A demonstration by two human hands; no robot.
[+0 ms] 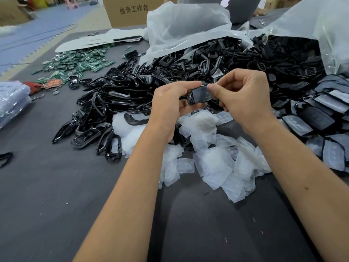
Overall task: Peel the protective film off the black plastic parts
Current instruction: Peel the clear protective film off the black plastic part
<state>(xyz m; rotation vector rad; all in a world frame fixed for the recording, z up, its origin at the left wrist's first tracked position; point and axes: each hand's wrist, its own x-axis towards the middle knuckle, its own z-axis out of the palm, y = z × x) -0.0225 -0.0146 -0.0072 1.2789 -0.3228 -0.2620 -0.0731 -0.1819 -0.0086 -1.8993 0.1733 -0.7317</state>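
A small black plastic part [199, 95] with a glossy film on its face is held up above the table between both hands. My left hand [170, 104] grips its left end, fingers curled round it. My right hand [243, 95] pinches the part's upper right edge between thumb and forefinger, at the film's corner. Below the hands lies a heap of peeled clear films [217, 157]. A big pile of black plastic frames [120, 99] spreads to the left and behind. Film-covered black parts [324, 114] are stacked at the right.
Two open plastic bags [188, 25] spill black parts at the back. Green circuit boards [75, 63] lie at the far left, near a stack of clear trays [11, 101]. A cardboard box [130, 10] stands behind. The dark table mat [56, 205] stretches toward me.
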